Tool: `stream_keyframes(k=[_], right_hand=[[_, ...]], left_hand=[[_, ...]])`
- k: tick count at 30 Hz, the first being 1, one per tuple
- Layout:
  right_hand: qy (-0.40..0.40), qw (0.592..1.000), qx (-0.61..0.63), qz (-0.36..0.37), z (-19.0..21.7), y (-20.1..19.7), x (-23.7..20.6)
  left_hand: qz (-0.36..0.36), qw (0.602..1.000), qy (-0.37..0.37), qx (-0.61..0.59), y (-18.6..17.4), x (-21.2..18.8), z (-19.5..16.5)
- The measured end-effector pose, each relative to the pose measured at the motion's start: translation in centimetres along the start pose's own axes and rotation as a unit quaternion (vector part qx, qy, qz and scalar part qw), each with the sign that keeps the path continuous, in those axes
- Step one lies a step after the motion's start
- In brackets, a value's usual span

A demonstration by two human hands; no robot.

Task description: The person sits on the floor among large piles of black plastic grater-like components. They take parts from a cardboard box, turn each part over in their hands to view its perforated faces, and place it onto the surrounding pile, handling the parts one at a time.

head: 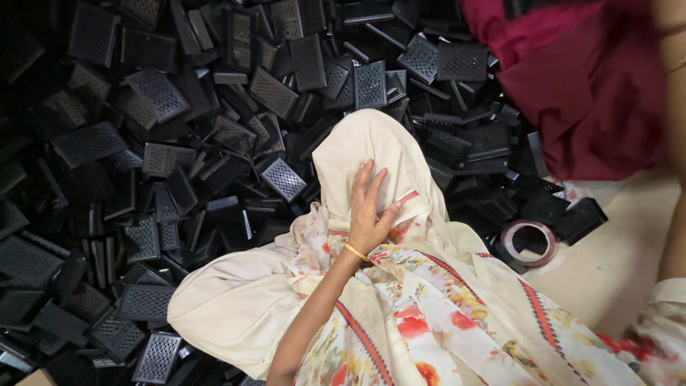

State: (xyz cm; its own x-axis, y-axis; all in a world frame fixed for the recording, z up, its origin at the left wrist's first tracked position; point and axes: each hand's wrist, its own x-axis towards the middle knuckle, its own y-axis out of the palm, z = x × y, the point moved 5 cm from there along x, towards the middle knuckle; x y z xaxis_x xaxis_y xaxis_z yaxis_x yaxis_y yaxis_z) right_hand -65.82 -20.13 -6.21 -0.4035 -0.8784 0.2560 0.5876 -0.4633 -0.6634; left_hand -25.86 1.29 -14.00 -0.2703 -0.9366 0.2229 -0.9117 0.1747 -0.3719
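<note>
My left hand (pixel 368 211) lies flat, fingers apart, on the cream cloth (pixel 371 150) draped over my raised knee. It holds nothing, and a gold bangle sits at the wrist. My floral garment (pixel 443 314) covers my lap below. A big heap of black perforated rectangular plastic covers (pixel 157 93) surrounds the knee on the left and behind; the nearest one (pixel 284 179) lies just left of the knee. A bare forearm with a floral sleeve (pixel 672 214) runs up the right edge, and its hand is cut off by the frame.
A brown tape roll (pixel 529 243) lies on the pale floor (pixel 614 257) to the right of my knee, beside black parts (pixel 572 214). A mass of maroon fabric (pixel 586 93) fills the upper right, likely another person's clothing.
</note>
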Motion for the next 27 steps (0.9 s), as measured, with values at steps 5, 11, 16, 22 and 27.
stream_keyframes(k=[5, 11, 16, 22, 27], right_hand=[[0.009, 1.0, -0.013, 0.007, -1.7, 0.3, -0.8], [0.021, 1.0, -0.021, 0.004, -3.4, -0.8, -1.4], [0.029, 0.999, -0.023, -0.004, -5.2, -1.8, -2.3], [0.035, 0.999, -0.019, -0.016, -7.4, -1.1, -1.8], [0.047, 0.997, -0.002, -0.059, -9.9, -2.7, -3.3]], left_hand=[[-0.007, 1.0, 0.007, 0.004, 0.0, -0.1, 0.0], [-0.007, 1.0, 0.009, -0.005, 0.0, -0.3, 0.1], [-0.007, 1.0, 0.015, -0.002, 0.1, -0.3, 0.2], [-0.01, 1.0, 0.015, 0.003, 0.1, -0.4, 0.2], [-0.003, 1.0, 0.018, 0.01, 0.0, -0.2, 0.2]])
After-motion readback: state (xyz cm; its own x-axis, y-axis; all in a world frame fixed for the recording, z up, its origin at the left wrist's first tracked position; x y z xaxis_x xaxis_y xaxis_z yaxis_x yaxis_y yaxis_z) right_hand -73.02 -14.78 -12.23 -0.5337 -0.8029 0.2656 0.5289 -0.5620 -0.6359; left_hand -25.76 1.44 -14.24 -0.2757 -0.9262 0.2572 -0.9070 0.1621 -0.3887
